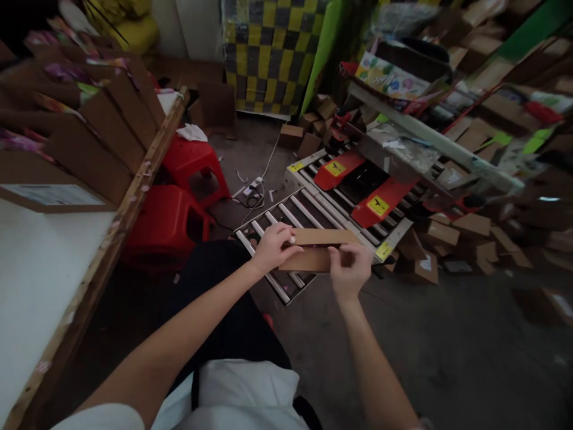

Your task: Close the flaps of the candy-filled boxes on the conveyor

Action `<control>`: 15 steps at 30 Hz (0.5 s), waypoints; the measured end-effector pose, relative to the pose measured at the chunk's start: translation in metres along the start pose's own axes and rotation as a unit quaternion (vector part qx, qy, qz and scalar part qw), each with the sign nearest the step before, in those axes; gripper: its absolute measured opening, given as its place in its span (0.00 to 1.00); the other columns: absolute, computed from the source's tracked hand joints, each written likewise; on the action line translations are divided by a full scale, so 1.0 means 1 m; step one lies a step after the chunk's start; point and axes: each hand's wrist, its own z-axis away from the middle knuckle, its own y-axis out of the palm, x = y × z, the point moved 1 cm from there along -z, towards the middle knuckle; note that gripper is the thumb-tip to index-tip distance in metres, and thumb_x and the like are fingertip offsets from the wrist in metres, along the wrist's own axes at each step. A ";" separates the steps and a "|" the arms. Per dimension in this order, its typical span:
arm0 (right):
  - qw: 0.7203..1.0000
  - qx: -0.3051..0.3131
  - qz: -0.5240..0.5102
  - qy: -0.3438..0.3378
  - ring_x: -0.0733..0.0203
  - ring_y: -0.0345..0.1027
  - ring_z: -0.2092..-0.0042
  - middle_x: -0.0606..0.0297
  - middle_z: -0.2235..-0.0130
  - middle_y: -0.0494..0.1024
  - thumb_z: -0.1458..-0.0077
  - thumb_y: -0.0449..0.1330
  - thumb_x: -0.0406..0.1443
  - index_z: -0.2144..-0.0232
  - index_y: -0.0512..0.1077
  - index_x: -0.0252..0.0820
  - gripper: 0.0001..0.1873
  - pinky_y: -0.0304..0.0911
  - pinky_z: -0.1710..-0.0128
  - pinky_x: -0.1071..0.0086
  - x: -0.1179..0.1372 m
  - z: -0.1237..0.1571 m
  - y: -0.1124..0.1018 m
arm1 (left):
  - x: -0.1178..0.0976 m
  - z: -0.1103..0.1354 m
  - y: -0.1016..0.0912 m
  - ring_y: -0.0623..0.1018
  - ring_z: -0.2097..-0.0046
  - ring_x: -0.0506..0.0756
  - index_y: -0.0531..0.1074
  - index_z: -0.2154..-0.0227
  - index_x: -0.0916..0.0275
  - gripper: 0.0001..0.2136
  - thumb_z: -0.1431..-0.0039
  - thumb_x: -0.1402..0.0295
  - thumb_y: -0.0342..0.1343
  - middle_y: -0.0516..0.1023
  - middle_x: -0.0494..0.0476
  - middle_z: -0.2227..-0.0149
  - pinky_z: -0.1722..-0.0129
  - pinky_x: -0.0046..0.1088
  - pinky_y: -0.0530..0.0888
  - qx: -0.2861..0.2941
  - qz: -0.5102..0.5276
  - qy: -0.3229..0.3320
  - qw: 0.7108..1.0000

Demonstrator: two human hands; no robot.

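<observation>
A small brown cardboard box (308, 260) is in front of me at the near end of a roller conveyor (299, 209). Its two long top flaps lean inward, with a narrow dark gap between them. My left hand (275, 248) grips the left end, fingers on the far flap and thumb by the near one. At the right end, my right hand (351, 269) holds the flaps between thumb and curled fingers. What lies inside the box is hidden. Just beyond it stands a carton sealing machine (353, 179) with red plates and yellow warning stickers.
To the left, a white table (49, 257) with a wooden edge carries several open cartons (107, 113). Red plastic stools (165, 221) stand beside it. A power strip (253, 186) with cables lies on the floor. Cardboard boxes (470, 239) are piled at the right.
</observation>
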 end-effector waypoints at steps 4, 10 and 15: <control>0.999 0.052 0.012 0.000 0.43 0.55 0.43 0.43 0.47 0.65 0.42 0.51 0.48 0.45 0.58 0.34 0.29 0.49 0.45 0.46 0.031 0.032 0.003 | -0.012 0.018 -0.006 0.69 0.60 0.57 0.67 0.79 0.62 0.14 0.44 0.58 0.56 0.74 0.58 0.65 0.58 0.36 0.66 -0.032 -0.100 0.001 0.995; 0.963 0.262 0.056 -0.027 0.35 0.29 0.34 0.39 0.35 0.40 0.49 0.49 0.59 0.36 0.37 0.31 0.52 0.42 0.43 0.38 0.054 0.054 0.026 | -0.027 0.041 -0.012 0.68 0.59 0.55 0.73 0.71 0.61 0.12 0.37 0.65 0.47 0.76 0.55 0.60 0.57 0.34 0.67 -0.028 -0.076 -0.071 0.994; 0.959 0.245 0.125 -0.064 0.40 0.38 0.35 0.42 0.35 0.47 0.42 0.47 0.53 0.36 0.39 0.34 0.42 0.45 0.43 0.40 0.045 0.044 0.034 | -0.017 0.027 -0.015 0.71 0.56 0.54 0.73 0.71 0.60 0.11 0.37 0.66 0.47 0.76 0.55 0.58 0.54 0.34 0.69 0.009 0.032 -0.079 0.996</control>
